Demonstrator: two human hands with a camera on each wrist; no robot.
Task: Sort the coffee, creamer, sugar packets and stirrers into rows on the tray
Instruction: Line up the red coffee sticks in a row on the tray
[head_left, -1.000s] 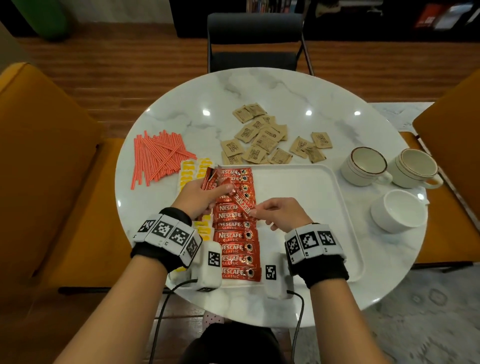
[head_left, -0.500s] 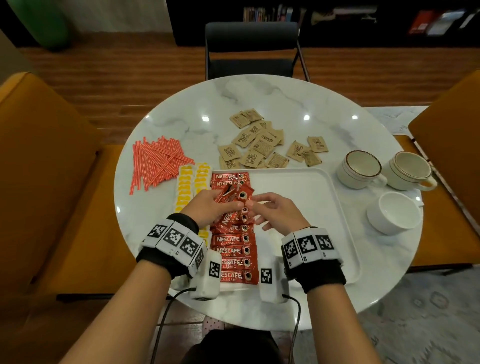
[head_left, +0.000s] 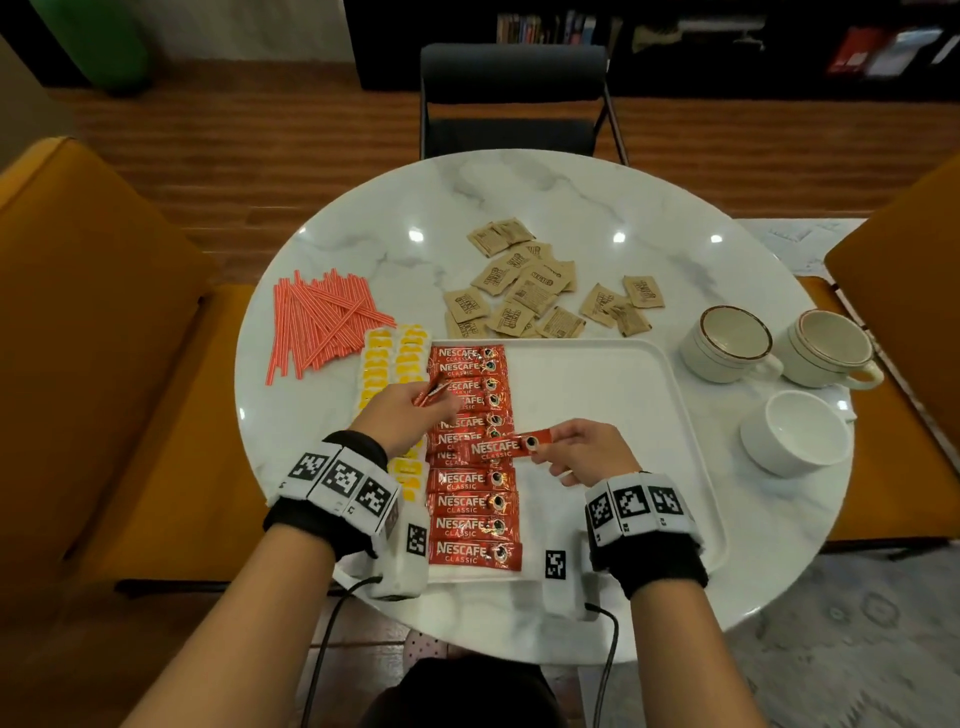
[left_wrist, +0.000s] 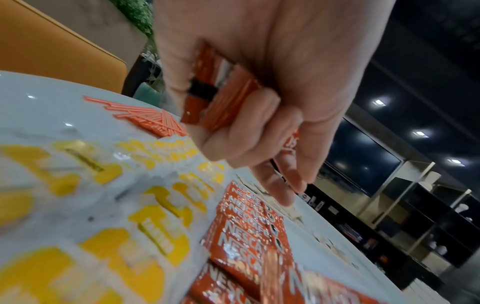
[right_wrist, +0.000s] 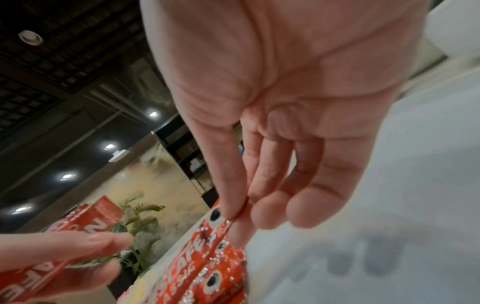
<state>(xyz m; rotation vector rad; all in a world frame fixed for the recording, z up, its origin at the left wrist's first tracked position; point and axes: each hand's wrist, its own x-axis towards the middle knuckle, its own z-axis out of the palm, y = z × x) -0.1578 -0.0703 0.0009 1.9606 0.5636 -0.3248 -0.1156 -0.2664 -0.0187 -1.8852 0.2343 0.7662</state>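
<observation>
Three white cups (head_left: 730, 343) sit at the right edge of the surface (head_left: 571, 208), well apart from the white tray (head_left: 613, 395). Brown sugar packets (head_left: 535, 291) lie loose just beyond the tray's far rim; red stirrers (head_left: 322, 322) are heaped far left, yellow creamer packets (head_left: 395, 358) in two columns beside the tray's left edge. Coffee sticks (head_left: 472, 499) form a column on the tray's left side. Left hand (head_left: 405, 415) is curled round a small bundle of sticks (left_wrist: 213, 96) above that column; right hand (head_left: 587, 449) pinches one stick (head_left: 506, 447) by its end, across the column. Round white marble top, mustard chairs left and right, dark chair opposite, wood floor, dark shelving behind.
</observation>
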